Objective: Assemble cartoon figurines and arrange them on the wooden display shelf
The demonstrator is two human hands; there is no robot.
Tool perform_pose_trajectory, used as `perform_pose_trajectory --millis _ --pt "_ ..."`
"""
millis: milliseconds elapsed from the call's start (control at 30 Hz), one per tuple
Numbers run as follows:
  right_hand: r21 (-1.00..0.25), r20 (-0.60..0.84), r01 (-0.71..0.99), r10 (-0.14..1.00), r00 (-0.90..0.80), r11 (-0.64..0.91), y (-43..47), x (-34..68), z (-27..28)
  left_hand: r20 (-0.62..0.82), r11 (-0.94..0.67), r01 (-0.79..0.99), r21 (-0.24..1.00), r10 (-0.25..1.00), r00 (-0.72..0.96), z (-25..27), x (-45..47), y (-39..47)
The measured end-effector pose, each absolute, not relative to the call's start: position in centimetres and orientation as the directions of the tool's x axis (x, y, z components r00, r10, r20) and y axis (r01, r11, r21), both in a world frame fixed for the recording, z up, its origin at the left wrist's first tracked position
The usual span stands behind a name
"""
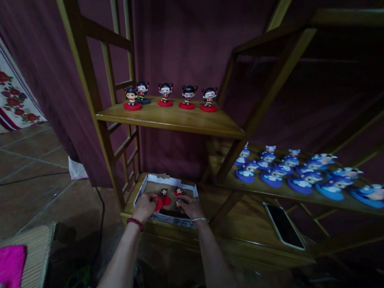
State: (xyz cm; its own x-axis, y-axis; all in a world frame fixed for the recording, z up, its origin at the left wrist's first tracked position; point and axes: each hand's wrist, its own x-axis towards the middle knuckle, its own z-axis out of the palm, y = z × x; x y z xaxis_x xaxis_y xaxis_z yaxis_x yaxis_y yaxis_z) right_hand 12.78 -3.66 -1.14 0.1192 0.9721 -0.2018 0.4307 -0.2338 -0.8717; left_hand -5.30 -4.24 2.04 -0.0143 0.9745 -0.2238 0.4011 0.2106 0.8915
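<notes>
Both my hands are inside a shallow white cardboard box (191, 190) on the low shelf. My left hand (145, 207), with a red bead bracelet at its wrist, pinches a round red base (158, 203). My right hand (191, 206) has its fingers closed on a small black-haired figurine (178, 204), partly covered by the fingers. Behind them in the box lie another figurine (164, 192) near a second red disc (166, 200), and one more figurine (179, 191) toward the right side.
Several black-haired figurines on round bases stand on the upper wooden shelf (174, 118). Rows of blue-and-white figurines (303, 181) occupy the right shelf. A phone (283, 225) lies right of the box. Slanted wooden posts (263, 92) frame the shelves. A dark cable (101, 217) runs along the floor.
</notes>
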Motion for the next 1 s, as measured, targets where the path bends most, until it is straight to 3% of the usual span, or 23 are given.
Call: perform_pose_trajectory --millis 233,700,1000 --pt "-0.958 -0.172 0.205 0.974 0.146 -0.199 -3.7 12.3 -1.7 -0.309 0.289 0.227 0.930 0.949 0.059 1.9 -4.2 -6.3" --pt "-0.943 -0.144 0.283 0.982 0.125 -0.174 -6.1 11.8 0.5 -0.360 0.358 0.152 0.921 0.933 -0.016 2.3 -4.4 -9.5" --pt "-0.972 -0.183 0.126 0.974 0.137 -0.200 -8.4 10.9 2.8 -0.357 0.357 0.010 0.934 0.934 0.007 3.8 -4.5 -11.5"
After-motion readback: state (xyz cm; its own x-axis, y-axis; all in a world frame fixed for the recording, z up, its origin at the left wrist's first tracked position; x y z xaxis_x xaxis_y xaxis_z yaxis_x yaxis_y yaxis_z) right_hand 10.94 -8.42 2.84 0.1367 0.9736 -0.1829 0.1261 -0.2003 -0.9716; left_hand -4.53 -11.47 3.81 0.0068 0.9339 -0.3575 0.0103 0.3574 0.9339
